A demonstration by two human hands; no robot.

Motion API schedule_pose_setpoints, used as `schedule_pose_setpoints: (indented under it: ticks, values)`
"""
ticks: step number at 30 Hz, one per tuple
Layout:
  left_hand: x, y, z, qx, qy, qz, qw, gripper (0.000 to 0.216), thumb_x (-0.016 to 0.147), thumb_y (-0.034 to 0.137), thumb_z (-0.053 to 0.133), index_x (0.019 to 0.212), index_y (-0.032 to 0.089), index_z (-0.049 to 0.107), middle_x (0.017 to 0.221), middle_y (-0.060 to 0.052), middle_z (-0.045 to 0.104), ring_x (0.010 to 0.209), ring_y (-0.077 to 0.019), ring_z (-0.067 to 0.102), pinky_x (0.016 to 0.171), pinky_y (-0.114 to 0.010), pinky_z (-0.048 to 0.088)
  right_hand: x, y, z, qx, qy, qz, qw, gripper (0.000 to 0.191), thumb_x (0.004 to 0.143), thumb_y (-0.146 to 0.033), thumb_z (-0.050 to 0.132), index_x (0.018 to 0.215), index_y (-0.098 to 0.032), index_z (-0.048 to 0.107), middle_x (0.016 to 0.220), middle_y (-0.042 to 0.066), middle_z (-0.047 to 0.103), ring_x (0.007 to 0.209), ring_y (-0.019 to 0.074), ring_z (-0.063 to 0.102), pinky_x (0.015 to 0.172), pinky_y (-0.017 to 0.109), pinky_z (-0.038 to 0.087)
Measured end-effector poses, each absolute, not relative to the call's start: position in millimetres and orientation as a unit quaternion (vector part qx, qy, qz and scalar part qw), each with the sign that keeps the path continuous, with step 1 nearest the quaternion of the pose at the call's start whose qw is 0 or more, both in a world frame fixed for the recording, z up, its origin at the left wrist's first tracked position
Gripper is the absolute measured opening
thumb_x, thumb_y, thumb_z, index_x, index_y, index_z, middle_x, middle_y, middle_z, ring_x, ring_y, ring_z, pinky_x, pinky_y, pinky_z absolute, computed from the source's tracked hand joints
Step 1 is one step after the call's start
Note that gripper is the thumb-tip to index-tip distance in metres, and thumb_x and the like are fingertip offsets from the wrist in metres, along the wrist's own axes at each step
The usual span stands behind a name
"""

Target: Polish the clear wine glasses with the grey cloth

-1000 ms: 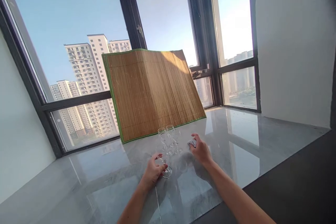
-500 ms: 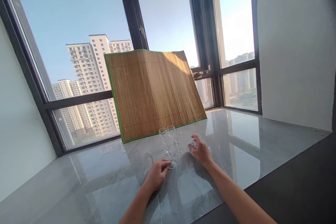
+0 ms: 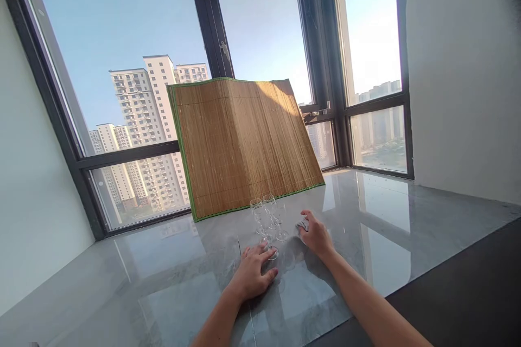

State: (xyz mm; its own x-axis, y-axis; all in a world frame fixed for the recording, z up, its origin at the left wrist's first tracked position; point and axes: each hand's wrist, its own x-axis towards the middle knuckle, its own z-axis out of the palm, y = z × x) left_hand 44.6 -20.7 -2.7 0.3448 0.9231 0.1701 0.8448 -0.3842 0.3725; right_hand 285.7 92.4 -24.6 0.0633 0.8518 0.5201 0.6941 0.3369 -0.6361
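Several clear stemmed glasses stand close together on the glossy grey tiled surface; their transparent outlines overlap. My left hand is open with fingers apart, just in front of the cluster. Its fingertips reach the round foot of the nearest glass, though contact is hard to make out. Right of the glasses, my right hand has curled fingers around a small whitish crumpled cloth, mostly covered by the hand.
A bamboo mat with green edging leans against the window behind the glasses. White walls flank both sides. The tiled surface ends at a dark edge on the lower right.
My left hand has let go of the nearest glass's foot and spread its fingers. The right hand stays beside the glasses with the cloth. The whole view has shifted slightly.
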Motion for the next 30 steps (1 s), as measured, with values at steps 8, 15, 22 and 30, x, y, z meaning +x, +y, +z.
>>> schedule_pose_setpoints:
  ticks: [8,15,22,30]
  values:
    - [45,-25,6,0.807,0.562,0.176,0.037,0.039,0.087,0.047,0.054,0.120,0.031,0.066,0.127,-0.006,0.063,0.123,-0.0268,0.053,0.119,-0.053,0.016,285,91,-24,-0.570,-0.679,0.100,0.451,0.042,0.083,-0.022,0.052,0.124,-0.023,0.047,0.104,0.009,0.070,0.084,0.0224,0.065,0.068,0.028,0.038]
    - [2,-17,4,0.699,0.701,0.137,-0.032,0.037,0.087,0.042,0.049,0.115,0.026,0.068,0.122,-0.009,0.066,0.122,-0.0308,0.053,0.113,-0.056,0.023,286,92,-26,-0.566,-0.677,0.096,0.462,0.041,0.082,-0.023,0.052,0.123,-0.024,0.048,0.105,0.009,0.070,0.082,0.0214,0.065,0.069,0.029,0.040]
    - [-46,1,0,0.582,0.809,0.086,-0.005,0.047,0.091,0.046,0.041,0.130,0.028,0.059,0.142,-0.011,0.054,0.135,-0.0339,0.042,0.112,-0.061,0.022,287,89,-25,-0.570,-0.685,0.107,0.441,0.041,0.083,-0.025,0.052,0.123,-0.024,0.048,0.111,0.009,0.070,0.084,0.0219,0.066,0.066,0.027,0.038]
    - [-19,-11,4,0.565,0.815,0.125,-0.036,0.049,0.088,0.046,0.047,0.133,0.028,0.057,0.141,-0.015,0.052,0.136,-0.0352,0.041,0.112,-0.061,0.022,285,87,-21,-0.592,-0.677,0.100,0.425,0.040,0.084,-0.022,0.052,0.123,-0.024,0.048,0.108,0.008,0.070,0.084,0.0218,0.066,0.066,0.027,0.035]
